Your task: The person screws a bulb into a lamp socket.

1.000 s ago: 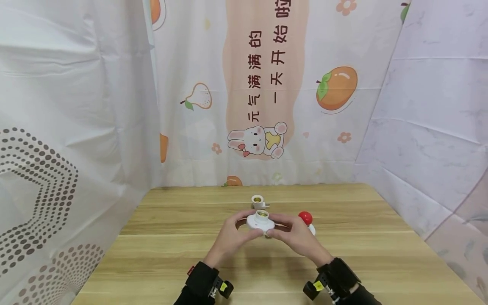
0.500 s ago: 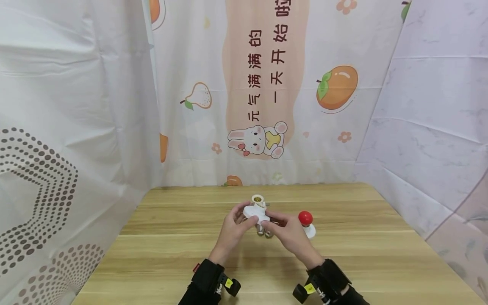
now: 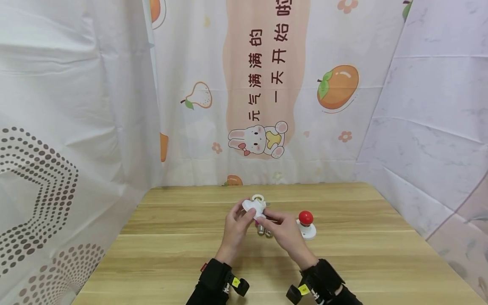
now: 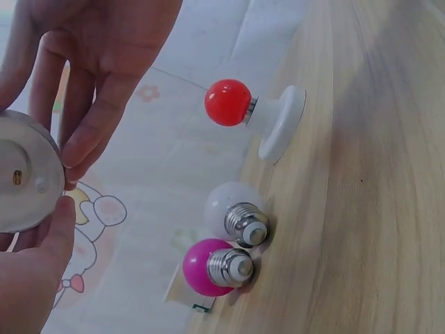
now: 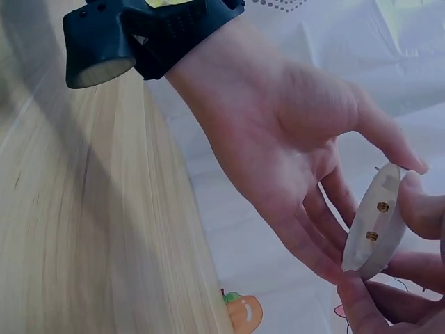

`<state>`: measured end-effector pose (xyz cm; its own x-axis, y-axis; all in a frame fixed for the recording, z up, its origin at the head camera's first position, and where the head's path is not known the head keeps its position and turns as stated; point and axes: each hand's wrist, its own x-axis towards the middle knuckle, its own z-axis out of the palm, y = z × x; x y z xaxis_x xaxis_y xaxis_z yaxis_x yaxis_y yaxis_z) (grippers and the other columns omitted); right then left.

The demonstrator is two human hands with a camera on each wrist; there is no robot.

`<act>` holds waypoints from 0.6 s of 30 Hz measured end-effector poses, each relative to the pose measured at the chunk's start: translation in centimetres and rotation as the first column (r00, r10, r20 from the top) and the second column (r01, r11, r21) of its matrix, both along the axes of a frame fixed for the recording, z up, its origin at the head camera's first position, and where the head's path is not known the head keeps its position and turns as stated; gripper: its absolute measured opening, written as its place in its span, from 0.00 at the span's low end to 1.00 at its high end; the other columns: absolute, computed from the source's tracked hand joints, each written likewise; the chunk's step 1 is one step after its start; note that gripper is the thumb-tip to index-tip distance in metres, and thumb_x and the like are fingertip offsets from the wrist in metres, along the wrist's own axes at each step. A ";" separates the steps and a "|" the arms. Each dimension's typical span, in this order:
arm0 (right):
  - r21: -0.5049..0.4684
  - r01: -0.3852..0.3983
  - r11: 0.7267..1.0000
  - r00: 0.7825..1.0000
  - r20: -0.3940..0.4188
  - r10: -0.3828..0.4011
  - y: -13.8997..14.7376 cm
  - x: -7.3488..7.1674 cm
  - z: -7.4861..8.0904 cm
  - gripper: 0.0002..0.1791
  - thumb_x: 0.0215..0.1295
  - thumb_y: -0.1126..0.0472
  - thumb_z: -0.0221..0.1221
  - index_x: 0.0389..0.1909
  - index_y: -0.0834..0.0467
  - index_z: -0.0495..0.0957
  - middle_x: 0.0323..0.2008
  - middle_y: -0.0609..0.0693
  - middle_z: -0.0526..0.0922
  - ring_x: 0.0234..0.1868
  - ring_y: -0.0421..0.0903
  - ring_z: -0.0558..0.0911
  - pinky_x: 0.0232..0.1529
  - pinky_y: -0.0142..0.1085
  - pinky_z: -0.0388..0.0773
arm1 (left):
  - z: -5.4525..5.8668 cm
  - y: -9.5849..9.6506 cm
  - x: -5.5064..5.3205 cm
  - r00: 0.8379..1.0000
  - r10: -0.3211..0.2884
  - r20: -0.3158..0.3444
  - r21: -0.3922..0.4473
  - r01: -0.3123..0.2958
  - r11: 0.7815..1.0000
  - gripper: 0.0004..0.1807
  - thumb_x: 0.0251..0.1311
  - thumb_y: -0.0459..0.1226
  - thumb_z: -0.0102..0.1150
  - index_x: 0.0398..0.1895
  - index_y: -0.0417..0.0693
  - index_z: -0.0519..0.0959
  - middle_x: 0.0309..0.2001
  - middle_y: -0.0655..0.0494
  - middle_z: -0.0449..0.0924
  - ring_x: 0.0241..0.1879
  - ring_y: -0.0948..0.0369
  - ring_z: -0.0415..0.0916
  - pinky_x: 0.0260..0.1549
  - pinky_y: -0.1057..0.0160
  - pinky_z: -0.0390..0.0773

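Between both hands a round white lamp holder (image 3: 254, 207) is held above the table, tilted; its underside with two brass screws faces the right wrist camera. My left hand (image 3: 235, 228) pinches its left edge between thumb and fingers. On the other side, my right hand (image 3: 286, 232) grips the lower right edge with thumb and fingertips. Beneath the hands lie a pink bulb (image 4: 207, 267) and a white bulb (image 4: 233, 203), their metal screw bases facing the left wrist camera. A second white lamp holder (image 3: 307, 230) with a red bulb (image 3: 306, 217) in it stands right of the right hand.
Behind the held lamp holder stands a white plug-in socket (image 3: 258, 198) with metal prongs pointing right, partly hidden. The wooden table (image 3: 171, 237) ends at a printed curtain (image 3: 194, 140) at the back, with hanging cloth on both sides.
The held lamp holder has moved slightly back and left and been tipped from upright, so its opening no longer shows. Both wrists have come closer together, uncovering the bulbs and red-bulb holder.
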<state>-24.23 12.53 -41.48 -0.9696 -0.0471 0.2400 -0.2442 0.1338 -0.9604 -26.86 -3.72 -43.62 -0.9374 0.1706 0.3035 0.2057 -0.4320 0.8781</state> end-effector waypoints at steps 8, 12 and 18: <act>0.033 0.012 0.999 1.000 -0.017 -0.011 -0.3 0.1 0.1 0.19 0.60 0.55 0.73 0.51 0.59 0.87 0.51 0.56 0.87 0.49 0.49 0.85 0.41 0.33 0.82 | -0.1 -0.3 -0.1 0.999 0.008 0.042 0.013 -0.008 1.000 0.34 0.68 0.38 0.62 0.72 0.33 0.63 0.65 0.40 0.69 0.60 0.56 0.73 0.57 0.60 0.77; 0.086 0.032 0.996 0.999 -0.046 -0.028 -0.2 0.0 0.2 0.16 0.59 0.56 0.73 0.46 0.59 0.89 0.53 0.56 0.86 0.54 0.52 0.84 0.44 0.35 0.84 | -0.2 -0.5 -0.2 0.999 0.018 0.041 0.005 -0.018 1.000 0.34 0.69 0.39 0.61 0.72 0.33 0.63 0.63 0.41 0.70 0.59 0.56 0.74 0.57 0.58 0.77; 0.159 -0.012 0.987 0.996 -0.082 0.025 0.7 -0.2 0.7 0.14 0.61 0.58 0.72 0.46 0.58 0.89 0.50 0.54 0.87 0.50 0.52 0.86 0.43 0.35 0.84 | -0.1 -0.8 -0.3 1.000 0.011 0.023 -0.018 -0.010 1.000 0.32 0.70 0.40 0.58 0.72 0.34 0.63 0.61 0.44 0.71 0.56 0.57 0.75 0.56 0.55 0.79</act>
